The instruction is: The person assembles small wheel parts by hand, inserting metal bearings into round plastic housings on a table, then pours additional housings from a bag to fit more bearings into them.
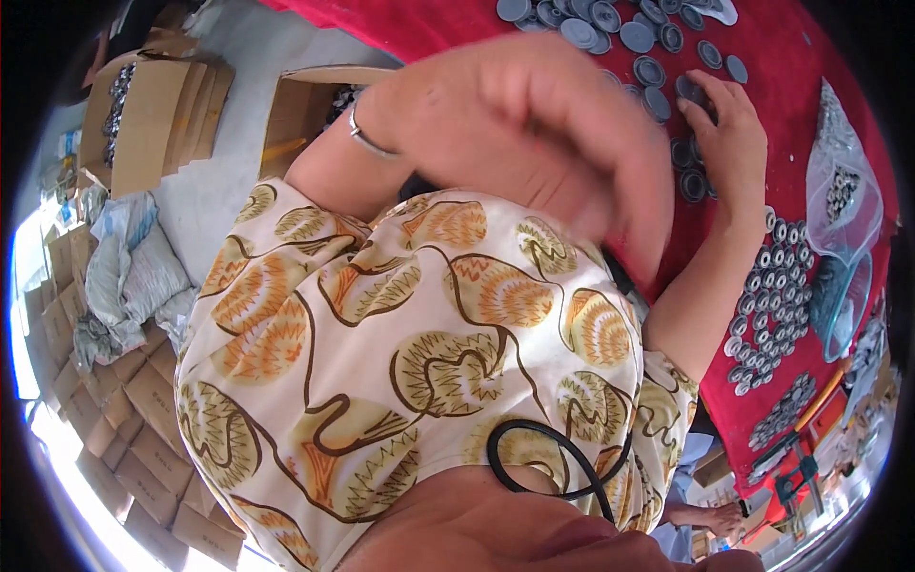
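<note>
My left hand, with a thin bracelet at its wrist, is raised close in front of my patterned shirt. Motion smears its fingers, so I cannot make out whether it holds anything. Farther right, my right hand reaches over a red cloth and pinches a dark grey round cap between thumb and fingers. Several similar grey caps lie loose at the far edge of view, some overlapping. More round caps lie just beside my right wrist, partly covered by my hands.
Rows of ring-shaped metal parts and a clear plastic bag of small pieces lie on the right. Open cardboard boxes, sacks and stacked cartons stand left. Another person's hand shows at lower right.
</note>
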`<state>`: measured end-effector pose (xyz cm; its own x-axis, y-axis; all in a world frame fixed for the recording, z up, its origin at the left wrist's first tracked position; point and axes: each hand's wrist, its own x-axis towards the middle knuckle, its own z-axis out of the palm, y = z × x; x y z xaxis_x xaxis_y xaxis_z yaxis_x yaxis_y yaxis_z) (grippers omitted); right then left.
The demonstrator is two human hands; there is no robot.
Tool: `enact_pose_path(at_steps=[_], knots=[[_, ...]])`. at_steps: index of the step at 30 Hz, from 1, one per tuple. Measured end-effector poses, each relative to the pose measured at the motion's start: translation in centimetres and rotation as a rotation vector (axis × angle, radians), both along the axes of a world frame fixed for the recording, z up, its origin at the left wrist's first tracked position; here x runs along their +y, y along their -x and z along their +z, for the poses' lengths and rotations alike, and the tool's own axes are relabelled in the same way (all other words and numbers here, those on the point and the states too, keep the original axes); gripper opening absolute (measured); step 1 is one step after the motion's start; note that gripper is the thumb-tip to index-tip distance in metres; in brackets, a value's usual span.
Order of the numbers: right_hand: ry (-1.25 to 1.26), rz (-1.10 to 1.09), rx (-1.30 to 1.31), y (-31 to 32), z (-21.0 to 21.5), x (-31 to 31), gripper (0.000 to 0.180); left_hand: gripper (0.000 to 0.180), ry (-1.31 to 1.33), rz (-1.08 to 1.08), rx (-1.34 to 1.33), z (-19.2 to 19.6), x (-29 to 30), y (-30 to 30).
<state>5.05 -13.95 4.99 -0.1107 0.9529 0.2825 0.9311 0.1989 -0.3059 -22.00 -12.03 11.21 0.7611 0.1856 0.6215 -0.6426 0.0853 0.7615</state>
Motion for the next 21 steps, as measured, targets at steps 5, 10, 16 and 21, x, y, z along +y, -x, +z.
enact_pose_path(at_steps=[5, 10, 16, 21], knots=[[0.093, -0.130, 0.254, -1.0, 0.0, -0.1, 0.022, 0.010, -0.364, 0.888, 0.494, -4.4, 3.1, -1.1], [0.267, -0.251, 1.045, -3.7, -0.1, 0.5, 0.023, 0.018, -0.678, 0.996, 0.504, -9.6, 3.9, -3.1], [0.244, -0.112, 0.719, -2.4, -1.3, 0.0, 0.024, 0.021, -0.961, 0.986, 0.698, -9.3, 4.6, -6.7], [0.269, 0.098, 0.239, -0.6, 0.7, -0.9, 0.032, 0.024, -1.102, 0.893, 0.770, -8.7, 5.2, -8.0]])
